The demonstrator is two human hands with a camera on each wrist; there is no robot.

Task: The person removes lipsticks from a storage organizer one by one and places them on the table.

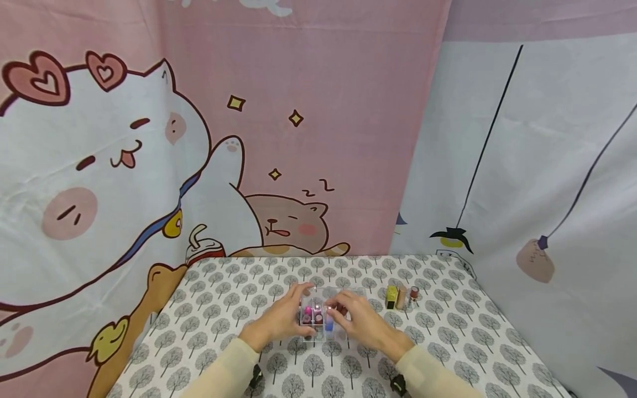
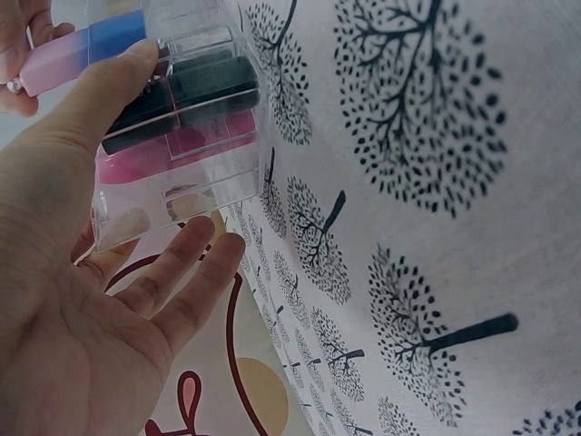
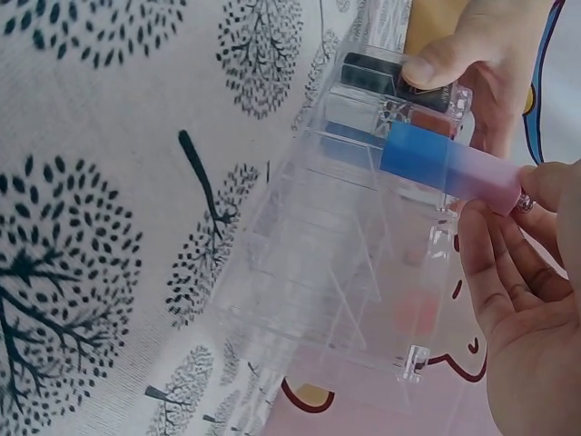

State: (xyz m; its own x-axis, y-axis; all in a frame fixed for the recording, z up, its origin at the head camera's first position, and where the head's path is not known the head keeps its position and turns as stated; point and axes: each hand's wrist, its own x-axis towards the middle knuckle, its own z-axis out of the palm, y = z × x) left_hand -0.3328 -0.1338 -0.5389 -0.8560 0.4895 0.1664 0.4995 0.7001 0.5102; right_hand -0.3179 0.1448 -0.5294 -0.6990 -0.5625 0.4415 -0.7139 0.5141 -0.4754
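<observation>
A clear plastic organizer (image 1: 343, 335) with compartments stands on the tablecloth. My left hand (image 1: 280, 315) grips its left side, the thumb at the near side and fingers at the far side. My right hand (image 1: 367, 321) pinches the pink end of a pink-and-blue cosmetic tube (image 3: 431, 163). That tube stands partly inside a compartment near the organizer's middle, its blue end lower. Beside it, under the left thumb, is a black tube (image 2: 186, 95), then a bright pink one (image 2: 172, 153). In the right wrist view, the compartments on the organizer's right side hold nothing.
Right of the organizer stand a yellow-and-black box (image 1: 391, 297), a beige tube (image 1: 401, 297) and a small container with a reddish-brown top (image 1: 414, 294). A tree-print cloth (image 1: 313, 371) covers the table. Cartoon-printed fabric (image 1: 343, 138) hangs behind.
</observation>
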